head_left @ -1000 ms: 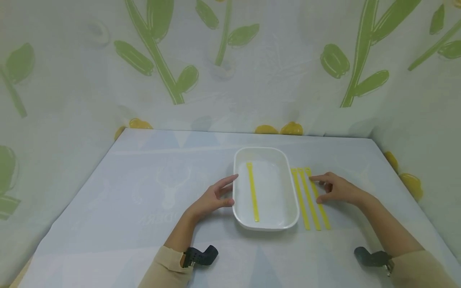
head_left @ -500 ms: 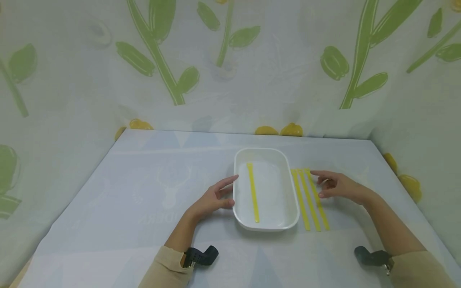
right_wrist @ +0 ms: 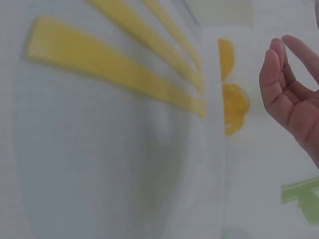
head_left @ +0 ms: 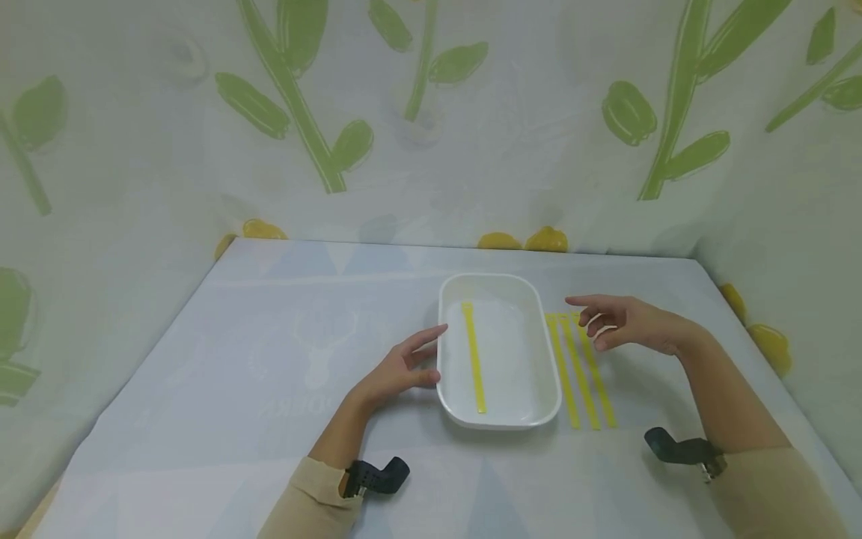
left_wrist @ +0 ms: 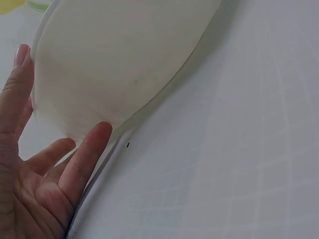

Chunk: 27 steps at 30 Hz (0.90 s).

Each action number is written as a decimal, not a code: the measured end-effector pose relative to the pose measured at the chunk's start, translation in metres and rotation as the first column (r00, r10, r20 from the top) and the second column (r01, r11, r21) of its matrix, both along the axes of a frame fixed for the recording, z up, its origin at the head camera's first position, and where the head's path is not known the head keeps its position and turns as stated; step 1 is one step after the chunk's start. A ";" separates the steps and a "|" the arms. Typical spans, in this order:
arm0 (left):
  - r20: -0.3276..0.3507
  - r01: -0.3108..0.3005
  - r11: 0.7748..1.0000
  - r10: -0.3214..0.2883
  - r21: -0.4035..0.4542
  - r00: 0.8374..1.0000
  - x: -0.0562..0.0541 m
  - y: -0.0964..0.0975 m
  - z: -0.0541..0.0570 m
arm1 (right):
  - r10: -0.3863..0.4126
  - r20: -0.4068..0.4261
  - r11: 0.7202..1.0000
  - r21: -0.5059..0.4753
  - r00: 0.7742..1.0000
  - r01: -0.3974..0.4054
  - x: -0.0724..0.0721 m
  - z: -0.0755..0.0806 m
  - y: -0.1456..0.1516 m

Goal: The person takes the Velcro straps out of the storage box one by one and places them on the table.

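Note:
In the head view, a white rectangular tray (head_left: 512, 352) holds one flat yellow strip (head_left: 475, 359) lying lengthwise near its left wall. My left hand (head_left: 397, 370) touches the tray's left side with spread fingers; the left wrist view shows its fingers (left_wrist: 87, 157) against the outer wall. To the right of the tray lie three similar yellow strips side by side, among them a middle strip (head_left: 583, 378) and a right strip (head_left: 599, 382). Above their far ends hovers my right hand (head_left: 636, 323), index finger extended, other fingers loosely bent, holding nothing.
Tray and strips rest on a pale table (head_left: 236, 359) with a faint printed pattern. A white curtain (head_left: 525, 150) with green leaf prints encloses the back and sides. Dark wrist-worn devices sit on both forearms, including the right device (head_left: 680, 449).
My right hand has lifted off the rightmost strip and moved up and slightly toward the far end of the table. The left hand, the tray and the strips stay about where they were.

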<state>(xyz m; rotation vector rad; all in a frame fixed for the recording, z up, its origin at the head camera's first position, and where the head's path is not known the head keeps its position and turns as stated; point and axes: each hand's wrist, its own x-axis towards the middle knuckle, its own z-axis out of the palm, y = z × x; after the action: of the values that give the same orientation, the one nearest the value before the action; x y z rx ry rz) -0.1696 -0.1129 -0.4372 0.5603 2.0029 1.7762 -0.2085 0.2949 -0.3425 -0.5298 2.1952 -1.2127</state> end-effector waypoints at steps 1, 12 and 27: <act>0.000 0.003 1.000 -0.003 0.001 1.000 -0.001 0.001 0.000 | 0.000 -0.001 1.000 -0.003 1.000 0.000 -0.001 0.003 -0.001; -0.010 0.007 1.000 -0.006 0.004 1.000 0.001 0.000 0.000 | 0.037 -0.034 0.999 -0.020 0.999 -0.038 -0.015 0.023 -0.025; -0.005 0.007 1.000 -0.007 0.011 1.000 0.002 0.000 0.000 | 0.039 -0.030 0.999 -0.037 0.999 -0.041 -0.029 0.044 -0.074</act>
<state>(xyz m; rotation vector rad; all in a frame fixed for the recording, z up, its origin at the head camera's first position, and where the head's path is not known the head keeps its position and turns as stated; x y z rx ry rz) -0.1674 -0.1124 -0.4374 0.5753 1.9933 1.7844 -0.2372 0.2206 -0.2990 -0.6078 2.1798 -1.2342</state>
